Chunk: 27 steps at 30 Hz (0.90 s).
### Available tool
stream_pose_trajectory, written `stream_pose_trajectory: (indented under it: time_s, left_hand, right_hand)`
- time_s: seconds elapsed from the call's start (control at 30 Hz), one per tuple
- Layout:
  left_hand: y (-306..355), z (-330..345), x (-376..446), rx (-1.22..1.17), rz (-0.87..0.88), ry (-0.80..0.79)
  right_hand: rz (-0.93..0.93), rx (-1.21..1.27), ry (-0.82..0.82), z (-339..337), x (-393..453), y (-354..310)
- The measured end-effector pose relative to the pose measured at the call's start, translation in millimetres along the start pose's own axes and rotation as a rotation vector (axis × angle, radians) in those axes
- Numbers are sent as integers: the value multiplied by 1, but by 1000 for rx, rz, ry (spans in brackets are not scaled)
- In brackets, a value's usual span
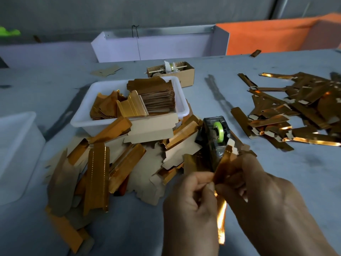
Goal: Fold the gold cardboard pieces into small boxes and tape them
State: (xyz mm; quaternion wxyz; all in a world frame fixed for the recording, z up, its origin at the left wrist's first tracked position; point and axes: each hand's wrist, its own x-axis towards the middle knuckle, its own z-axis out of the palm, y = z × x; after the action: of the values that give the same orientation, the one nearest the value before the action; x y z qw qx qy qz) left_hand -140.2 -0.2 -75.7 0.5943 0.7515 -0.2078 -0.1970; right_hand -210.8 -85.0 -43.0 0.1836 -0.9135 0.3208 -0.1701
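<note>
Both hands meet low in the view, the left hand and right hand pinching a long, narrow gold cardboard piece held upright between them. Just beyond the fingers stands a black tape dispenser with a green roll. Farther off from the left hand, a white plastic tub holds stacked blanks above a loose heap of gold and brown cardboard blanks. Beyond the right hand, shiny folded gold strips lie scattered on the grey desk.

Left hand low near the table's front edge, back toward the camera, fingers curled, thumb and forefinger pinching. Right hand just beside it, touching at the fingertips, fingers likewise curled in a pinch, wrist angled toward the front-right corner.
</note>
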Motion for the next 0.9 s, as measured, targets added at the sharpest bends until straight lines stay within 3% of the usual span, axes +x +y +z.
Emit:
stream_pose_trajectory:
  time_s: [0.2,0.33,0.4,0.5,0.67,0.8,0.9]
  left_hand:
    - [0,-8,-1,-26,-4,68]
    - [1,-18,4,-35,-119,-37]
    - [1,-14,2,-28,-177,-105]
    - [0,-11,1,-68,-246,-131]
    - [-5,-19,12,-135,-317,-117]
    - [-4,-19,22,26,-169,-231]
    - [-9,-16,41,272,18,-96]
  right_hand:
    - [134,-122,-97,8,-5,23]
    - [348,574,-170,10,-8,34]
    - [363,746,-294,18,-10,26]
    - [384,914,-335,31,-9,19]
    - [424,932,-499,34,3,31]
    - [445,976,-534,24,14,48]
    - [424,1037,-376,10,25,68]
